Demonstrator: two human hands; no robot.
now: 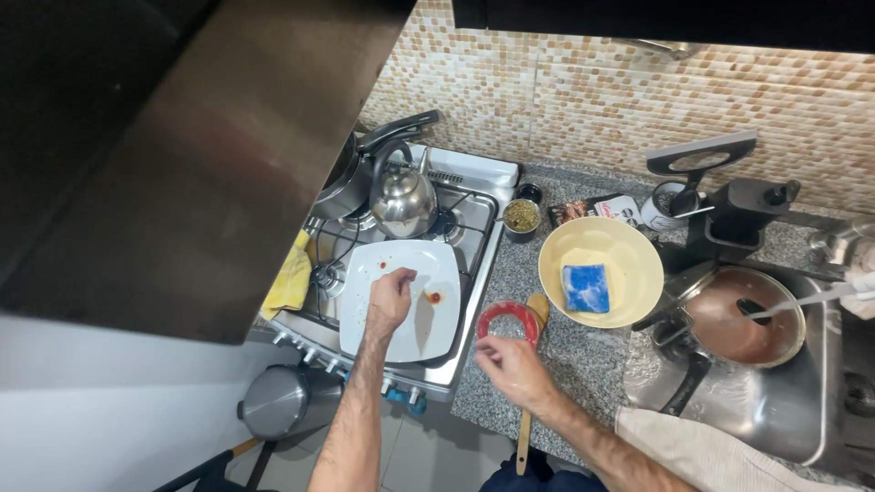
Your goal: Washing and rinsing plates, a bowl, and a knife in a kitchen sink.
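My left hand (390, 301) rests on a white square plate (401, 337) that lies on the stove, fingers curled near small red food bits (434, 297) on it. My right hand (510, 364) hovers over the granite counter just below a red ring-shaped lid (507, 321), fingers loosely bent, holding nothing that I can see. A wooden spoon (529, 401) lies under the right hand, its handle pointing toward me. To the right stands a yellow bowl (629, 264) with a blue sponge (585, 288) inside it.
A steel kettle (403, 200) and a dark pan (351, 173) sit on the gas stove (474, 228). A yellow cloth (290, 281) lies at its left edge. A pan with brown water (743, 319) fills the sink (784, 410). A range hood (200, 155) blocks the left.
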